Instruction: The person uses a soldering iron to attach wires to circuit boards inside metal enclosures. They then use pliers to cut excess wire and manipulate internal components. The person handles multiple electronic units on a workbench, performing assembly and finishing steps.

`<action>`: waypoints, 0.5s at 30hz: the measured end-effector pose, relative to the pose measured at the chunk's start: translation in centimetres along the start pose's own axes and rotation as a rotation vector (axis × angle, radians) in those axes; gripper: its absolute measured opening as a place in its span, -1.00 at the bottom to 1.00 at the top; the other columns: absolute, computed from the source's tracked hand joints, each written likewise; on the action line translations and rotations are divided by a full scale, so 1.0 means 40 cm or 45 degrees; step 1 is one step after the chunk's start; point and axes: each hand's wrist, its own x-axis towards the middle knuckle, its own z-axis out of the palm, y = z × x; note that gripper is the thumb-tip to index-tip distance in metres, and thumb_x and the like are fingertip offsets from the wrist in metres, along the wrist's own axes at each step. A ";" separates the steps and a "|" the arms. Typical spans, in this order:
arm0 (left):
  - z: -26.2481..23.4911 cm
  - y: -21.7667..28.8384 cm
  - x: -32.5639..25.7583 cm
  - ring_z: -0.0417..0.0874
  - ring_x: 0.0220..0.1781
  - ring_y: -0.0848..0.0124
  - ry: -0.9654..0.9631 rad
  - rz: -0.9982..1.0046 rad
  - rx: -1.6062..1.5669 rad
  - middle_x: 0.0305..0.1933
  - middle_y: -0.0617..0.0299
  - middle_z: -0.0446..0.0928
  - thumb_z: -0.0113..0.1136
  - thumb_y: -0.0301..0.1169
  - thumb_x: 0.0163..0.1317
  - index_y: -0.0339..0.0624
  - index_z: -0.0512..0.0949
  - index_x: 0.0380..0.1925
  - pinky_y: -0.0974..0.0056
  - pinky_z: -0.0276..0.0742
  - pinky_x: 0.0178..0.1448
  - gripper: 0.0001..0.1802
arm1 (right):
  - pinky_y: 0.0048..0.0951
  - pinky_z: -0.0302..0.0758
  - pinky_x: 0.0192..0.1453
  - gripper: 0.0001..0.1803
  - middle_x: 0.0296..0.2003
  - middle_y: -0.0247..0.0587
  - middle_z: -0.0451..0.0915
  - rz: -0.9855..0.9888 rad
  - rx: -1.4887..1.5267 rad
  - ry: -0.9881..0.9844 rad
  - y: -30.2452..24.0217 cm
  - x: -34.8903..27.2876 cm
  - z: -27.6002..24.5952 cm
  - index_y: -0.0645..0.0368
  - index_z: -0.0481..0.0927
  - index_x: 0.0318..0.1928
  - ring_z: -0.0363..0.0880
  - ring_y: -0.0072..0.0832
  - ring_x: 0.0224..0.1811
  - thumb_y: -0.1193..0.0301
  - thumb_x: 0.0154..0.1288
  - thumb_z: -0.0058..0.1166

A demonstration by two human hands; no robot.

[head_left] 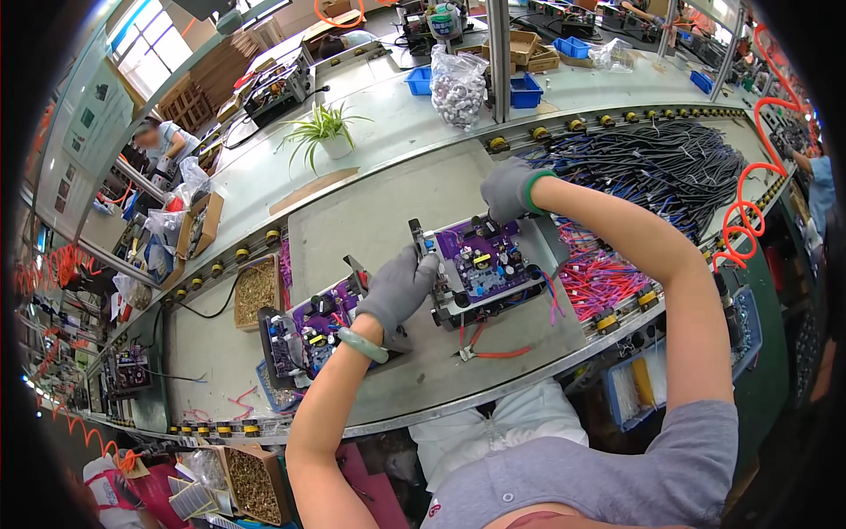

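Observation:
In front of me, a metal chassis with a purple circuit board [483,264] lies on the worktop. My left hand [398,289], in a grey glove, is closed on the chassis's left edge, beside the board. My right hand [508,190], gloved too, is curled at the chassis's far edge; whatever lies inside its fingers is hidden. A second unit with a purple board [319,328] stands at the left, partly behind my left forearm. Red-handled cutters [493,353] rest just nearer to me than the first chassis.
A big heap of black cables [652,167] with red and pink ends fills the right side. Left of the boards sits a box of small brass-coloured parts [256,295]. Beyond the roller rail are a potted plant [333,137] and a bag of parts [458,88]. A coiled orange hose [745,220] hangs at right.

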 end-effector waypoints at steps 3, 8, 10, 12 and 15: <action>0.006 -0.009 0.003 0.63 -0.05 -0.22 0.003 0.011 -0.011 -0.21 -0.29 0.63 -0.24 0.06 0.46 -0.38 0.45 -0.02 -0.12 0.47 0.10 -0.37 | -0.08 0.57 0.03 -0.55 -0.05 0.07 0.70 -0.011 -0.003 -0.020 0.003 0.010 -0.005 0.16 0.72 -0.02 0.69 -0.07 0.00 0.24 0.13 0.06; 0.008 -0.015 0.008 0.63 -0.07 -0.22 -0.003 -0.010 -0.013 -0.24 -0.29 0.62 -0.22 0.06 0.46 -0.37 0.45 -0.05 -0.13 0.47 0.08 -0.39 | -0.08 0.58 -0.12 -0.65 -0.25 0.00 0.75 -0.044 0.043 -0.023 0.013 0.036 -0.005 0.16 0.78 -0.25 0.73 -0.07 -0.19 0.25 0.07 0.07; 0.000 -0.004 0.007 0.63 -0.08 -0.22 -0.009 -0.011 -0.026 -0.25 -0.29 0.62 -0.21 0.06 0.46 -0.38 0.45 -0.06 -0.13 0.47 0.07 -0.39 | -0.08 0.58 -0.14 -0.65 -0.27 0.00 0.75 -0.056 0.059 -0.040 0.019 0.040 -0.005 0.16 0.78 -0.26 0.73 -0.08 -0.20 0.24 0.07 0.07; 0.006 -0.012 0.009 0.63 -0.09 -0.23 -0.010 -0.014 -0.039 -0.26 -0.28 0.62 -0.20 0.06 0.45 -0.38 0.45 -0.06 -0.13 0.48 0.06 -0.39 | -0.08 0.58 -0.16 -0.65 -0.28 0.00 0.75 -0.068 0.062 -0.016 0.021 0.049 0.004 0.17 0.78 -0.28 0.73 -0.09 -0.21 0.24 0.07 0.07; -0.001 -0.007 0.002 0.64 -0.10 -0.22 -0.009 -0.015 -0.043 -0.27 -0.28 0.63 -0.20 0.05 0.45 -0.38 0.44 -0.06 -0.13 0.48 0.04 -0.39 | -0.10 0.58 -0.16 -0.65 -0.30 0.00 0.74 -0.052 0.102 0.004 0.019 0.041 -0.001 0.17 0.78 -0.28 0.73 -0.10 -0.22 0.23 0.05 0.08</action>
